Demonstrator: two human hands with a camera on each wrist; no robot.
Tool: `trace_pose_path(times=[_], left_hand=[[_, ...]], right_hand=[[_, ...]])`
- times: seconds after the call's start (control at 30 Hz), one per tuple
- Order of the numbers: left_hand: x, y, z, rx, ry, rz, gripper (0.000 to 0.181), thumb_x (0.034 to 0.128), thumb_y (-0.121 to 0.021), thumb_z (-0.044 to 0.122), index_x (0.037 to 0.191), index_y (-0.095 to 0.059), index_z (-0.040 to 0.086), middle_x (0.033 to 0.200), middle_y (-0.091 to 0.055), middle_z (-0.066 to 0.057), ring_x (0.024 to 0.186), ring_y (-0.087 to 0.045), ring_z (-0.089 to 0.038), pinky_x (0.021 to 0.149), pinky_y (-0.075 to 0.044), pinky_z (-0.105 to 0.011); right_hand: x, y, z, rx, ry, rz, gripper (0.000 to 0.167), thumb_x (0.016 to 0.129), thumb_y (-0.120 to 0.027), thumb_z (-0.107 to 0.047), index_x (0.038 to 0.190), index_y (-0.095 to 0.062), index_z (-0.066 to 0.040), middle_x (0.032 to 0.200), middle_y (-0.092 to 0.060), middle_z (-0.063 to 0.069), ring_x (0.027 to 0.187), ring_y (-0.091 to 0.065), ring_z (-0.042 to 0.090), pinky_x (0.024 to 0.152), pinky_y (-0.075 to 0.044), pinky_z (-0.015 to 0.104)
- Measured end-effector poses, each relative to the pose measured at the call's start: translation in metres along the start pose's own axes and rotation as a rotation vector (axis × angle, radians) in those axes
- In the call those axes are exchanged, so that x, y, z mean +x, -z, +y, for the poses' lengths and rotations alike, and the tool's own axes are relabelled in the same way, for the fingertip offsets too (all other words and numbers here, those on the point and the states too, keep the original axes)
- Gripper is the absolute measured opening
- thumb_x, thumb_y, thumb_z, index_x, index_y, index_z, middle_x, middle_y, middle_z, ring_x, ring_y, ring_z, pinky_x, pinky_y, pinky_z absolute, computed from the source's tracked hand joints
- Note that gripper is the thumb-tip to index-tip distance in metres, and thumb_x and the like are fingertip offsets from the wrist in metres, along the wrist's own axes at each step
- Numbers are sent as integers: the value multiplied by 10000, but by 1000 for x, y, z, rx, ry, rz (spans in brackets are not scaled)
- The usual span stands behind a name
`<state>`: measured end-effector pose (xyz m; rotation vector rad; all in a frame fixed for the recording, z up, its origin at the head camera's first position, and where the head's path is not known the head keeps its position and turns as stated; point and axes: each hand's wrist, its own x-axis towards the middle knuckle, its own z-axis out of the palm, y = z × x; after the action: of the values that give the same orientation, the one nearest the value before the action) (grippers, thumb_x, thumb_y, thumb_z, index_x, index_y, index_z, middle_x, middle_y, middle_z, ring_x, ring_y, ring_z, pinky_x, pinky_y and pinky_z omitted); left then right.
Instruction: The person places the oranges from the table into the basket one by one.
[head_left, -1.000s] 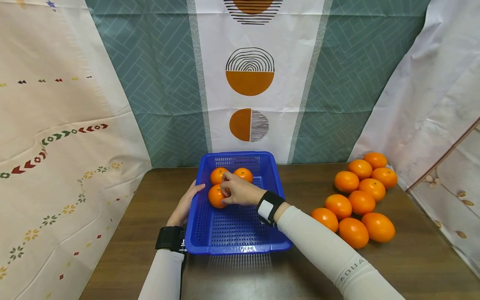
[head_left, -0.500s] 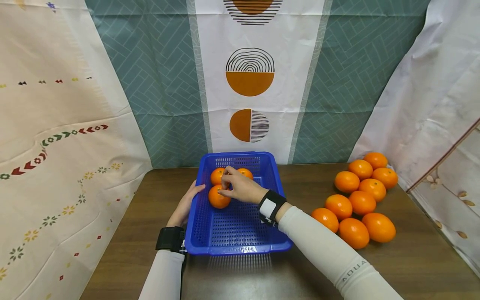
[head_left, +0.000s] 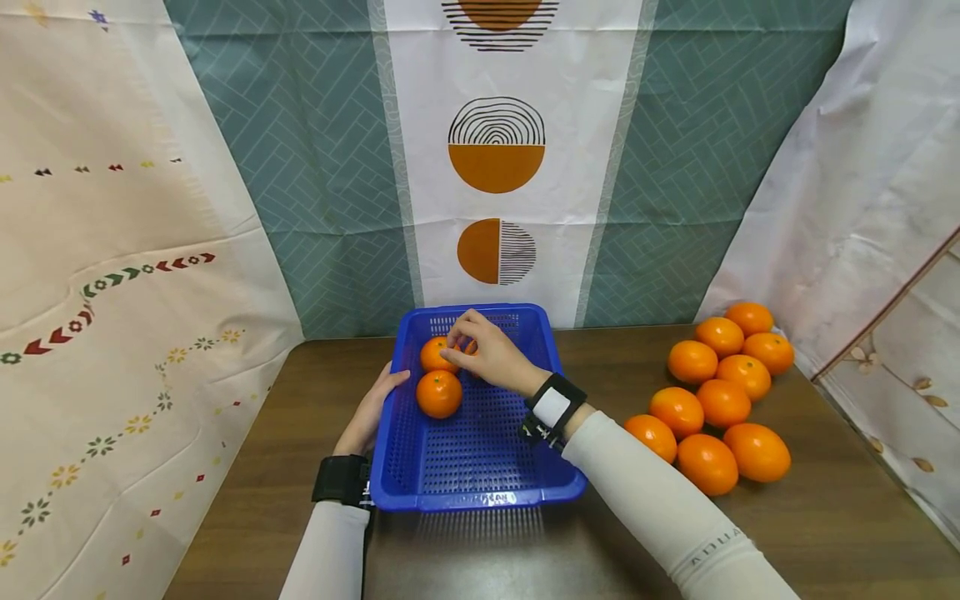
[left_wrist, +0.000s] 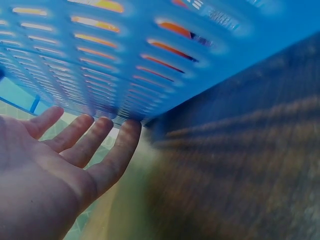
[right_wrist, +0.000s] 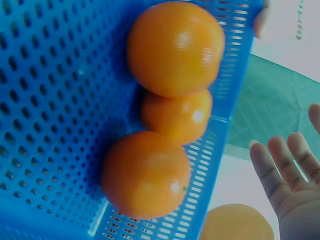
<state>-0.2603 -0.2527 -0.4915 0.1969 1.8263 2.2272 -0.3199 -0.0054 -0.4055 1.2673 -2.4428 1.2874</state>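
My left hand (head_left: 369, 410) grips the blue plastic basket (head_left: 480, 501) at its left side while my right hand (head_left: 497, 357), holding nothing, hovers over the three oranges (head_left: 438, 395) inside it, so I should lift straight up without nudging them.

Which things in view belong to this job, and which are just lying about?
Seem to belong:
blue rectangular plastic basket
three round orange fruits in it
probably ten loose orange fruits, right

Just around:
brown wood-grain table
green and white hanging cloth, behind
cream patterned cloth, left
white cloth, right
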Motion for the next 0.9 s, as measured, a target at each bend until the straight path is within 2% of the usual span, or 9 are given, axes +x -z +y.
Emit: trace_pose_path(times=[0.2, 0.33, 0.43, 0.6, 0.9], left_hand=[[0, 0, 0, 0, -5, 7, 602, 1126, -376, 345, 1658, -107, 255, 1631, -308, -201, 1274, -553, -359, 1013, -507, -590], [0, 0, 0, -7, 0, 4, 613, 1124, -378, 344, 1664, -100, 261, 1633, -309, -200, 1257, -566, -345, 995, -521, -573], [0, 0, 0, -6, 0, 1, 617, 1125, -376, 346, 1667, -94, 263, 1636, -303, -202, 1249, -573, -345, 986, -527, -575], [0, -1, 0, -16, 2, -4, 626, 1122, -385, 347, 1670, -89, 287, 1649, -279, -195, 1274, -550, -361, 1002, -512, -591], [-1, 0, -1, -16, 10, 8, 631, 1122, -384, 351, 1669, -79, 281, 1652, -271, -194, 1260, -561, -357, 995, -520, -584]], right_hand=[[-1, 10, -4, 34, -8, 26, 111, 1014, -702, -192, 1012, -663, -87, 1083, -563, 72, 1031, -603, 278, 870, -559, 395], [-2, 17, -4, 66, -6, 67, 98, 1010, -707, -184, 996, -667, -96, 1060, -560, 69, 1025, -592, 316, 867, -550, 453], [-3, 24, -5, 93, -4, 87, 90, 1012, -703, -183, 1010, -675, -98, 1057, -572, 60, 1014, -588, 275, 852, -548, 466], [-8, 41, -9, 117, -11, 128, 87, 1014, -699, -184, 1044, -678, -106, 1083, -589, 52, 1015, -576, 191, 843, -535, 404], [-24, 74, -13, 90, 29, 214, 59, 1009, -692, -117, 1047, -675, -76, 1110, -584, 65, 1033, -578, 210, 851, -545, 456]])
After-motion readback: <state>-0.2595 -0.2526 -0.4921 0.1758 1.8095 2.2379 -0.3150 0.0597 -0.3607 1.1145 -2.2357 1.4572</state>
